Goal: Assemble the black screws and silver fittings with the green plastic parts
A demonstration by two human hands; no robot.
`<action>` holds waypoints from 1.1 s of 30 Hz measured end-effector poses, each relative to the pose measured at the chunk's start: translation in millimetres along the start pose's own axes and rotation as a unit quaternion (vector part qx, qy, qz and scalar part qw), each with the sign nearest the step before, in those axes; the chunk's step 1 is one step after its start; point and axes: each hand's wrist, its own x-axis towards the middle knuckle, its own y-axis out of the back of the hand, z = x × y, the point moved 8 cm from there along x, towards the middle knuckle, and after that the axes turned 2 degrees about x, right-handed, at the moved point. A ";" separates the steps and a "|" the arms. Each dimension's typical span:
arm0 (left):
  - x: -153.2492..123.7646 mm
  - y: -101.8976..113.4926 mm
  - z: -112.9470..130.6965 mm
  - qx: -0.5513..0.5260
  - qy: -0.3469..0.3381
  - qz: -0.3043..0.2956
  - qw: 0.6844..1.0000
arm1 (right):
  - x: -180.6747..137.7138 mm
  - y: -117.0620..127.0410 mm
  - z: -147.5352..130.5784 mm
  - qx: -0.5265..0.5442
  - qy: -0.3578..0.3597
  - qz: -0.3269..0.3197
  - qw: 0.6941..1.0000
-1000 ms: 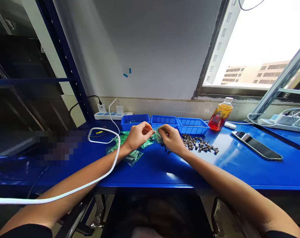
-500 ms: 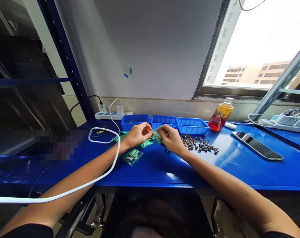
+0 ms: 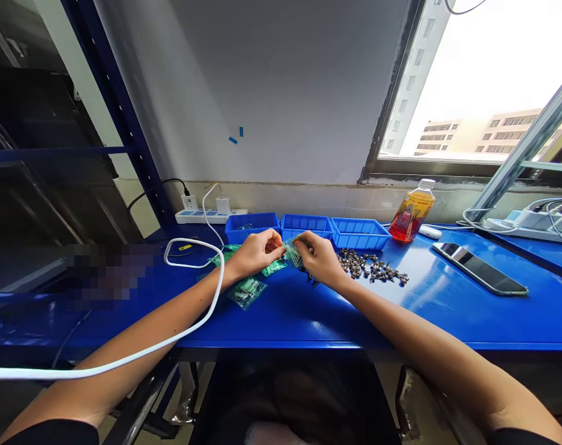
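Between my two hands is a small clear plastic bag (image 3: 292,254) with pale green pieces inside. My right hand (image 3: 318,258) pinches its right side. With thumb and finger pressed together, my left hand (image 3: 258,252) grips the bag's left edge. Several similar bags of green pieces lie on the table below my left hand, one of them a flat bag (image 3: 247,292) nearer the front. Beside my right hand spreads a pile of small dark metal screws (image 3: 371,267); part of it is hidden behind that hand.
Three blue bins (image 3: 360,235) stand in a row behind my hands. Farther right are a drink bottle (image 3: 411,211) and a phone (image 3: 479,268) on the blue table (image 3: 318,321). A white cable (image 3: 188,334) crosses over my left forearm. A power strip (image 3: 201,216) lies against the wall.
The view has shifted slightly. Both hands stay on the small bag in almost the same place, with only slight finger movement.
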 end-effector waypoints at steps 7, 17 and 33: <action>-1.4 -0.1 0.8 0.012 0.001 -0.008 1.000 | -0.3 -0.6 0.2 -0.002 0.004 -0.003 1.000; -2.1 1.2 5.4 0.057 -0.014 0.004 0.998 | -0.5 0.5 -0.4 -0.005 0.011 0.003 1.000; -4.8 -0.1 8.9 0.062 -0.016 0.005 0.998 | -0.9 0.8 -1.0 -0.020 0.017 0.000 1.000</action>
